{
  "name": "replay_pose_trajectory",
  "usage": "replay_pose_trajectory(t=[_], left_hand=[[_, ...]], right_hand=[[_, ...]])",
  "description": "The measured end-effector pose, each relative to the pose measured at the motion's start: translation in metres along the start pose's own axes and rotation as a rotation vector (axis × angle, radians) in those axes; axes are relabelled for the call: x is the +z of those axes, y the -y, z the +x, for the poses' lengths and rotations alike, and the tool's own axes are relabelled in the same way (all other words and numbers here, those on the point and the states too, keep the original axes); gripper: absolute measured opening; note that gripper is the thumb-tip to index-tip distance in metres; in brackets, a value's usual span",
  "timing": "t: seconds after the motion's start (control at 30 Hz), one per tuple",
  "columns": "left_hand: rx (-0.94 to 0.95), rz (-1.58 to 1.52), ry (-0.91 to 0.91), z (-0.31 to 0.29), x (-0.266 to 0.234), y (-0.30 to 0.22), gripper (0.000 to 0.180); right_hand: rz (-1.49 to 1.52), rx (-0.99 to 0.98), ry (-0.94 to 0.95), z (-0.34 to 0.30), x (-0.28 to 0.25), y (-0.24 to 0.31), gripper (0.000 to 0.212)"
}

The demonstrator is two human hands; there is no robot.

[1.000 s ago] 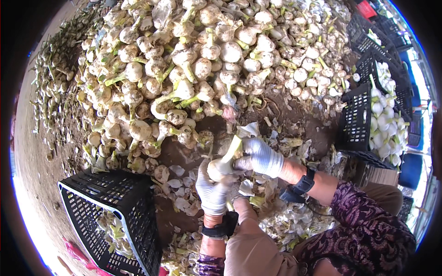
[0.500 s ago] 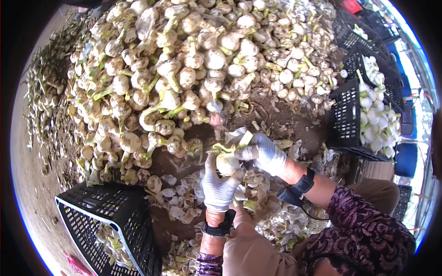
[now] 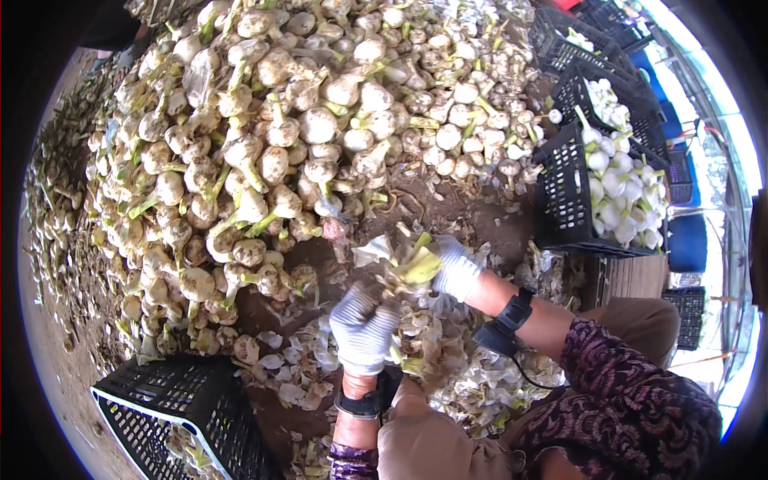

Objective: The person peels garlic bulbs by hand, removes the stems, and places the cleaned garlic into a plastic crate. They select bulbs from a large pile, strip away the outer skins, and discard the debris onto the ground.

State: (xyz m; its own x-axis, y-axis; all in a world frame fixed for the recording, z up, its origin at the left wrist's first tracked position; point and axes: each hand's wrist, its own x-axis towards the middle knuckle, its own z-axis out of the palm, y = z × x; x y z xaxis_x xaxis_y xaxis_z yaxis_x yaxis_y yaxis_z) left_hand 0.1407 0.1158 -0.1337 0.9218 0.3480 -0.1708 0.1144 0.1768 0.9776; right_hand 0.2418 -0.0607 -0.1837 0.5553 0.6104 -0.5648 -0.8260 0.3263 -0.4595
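My left hand (image 3: 364, 324), in a white ribbed glove, is closed around a garlic bulb that its curled fingers mostly hide. My right hand (image 3: 458, 268), gloved alike, grips the yellow-green outer garlic skin (image 3: 416, 266) just above it. Loose papery flaps stick out between the two hands, and motion blurs them. Beyond lies a big heap of soil-stained garlic bulbs (image 3: 276, 164) with short green stalks. Shed garlic skins (image 3: 448, 344) cover the ground below my hands.
At the right, a black crate (image 3: 564, 192) holds clean white garlic bulbs (image 3: 628, 196); more crates stand behind it. A tilted black crate (image 3: 172, 392) with some skins inside is at the lower left. Blue containers (image 3: 686, 244) line the right edge.
My left hand has curled tighter, and the bulb that showed between the hands is now largely hidden. Loose skin now stands out between them. The whole view has shifted somewhat.
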Motion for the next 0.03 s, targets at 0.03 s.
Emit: replay_pose_trajectory(t=[0.03], left_hand=[[0.257,0.077,0.141,0.0002,-0.0031,-0.0035,0.014]], right_hand=[[0.001,-0.004,0.001,-0.0006,-0.005,-0.001,0.017]])
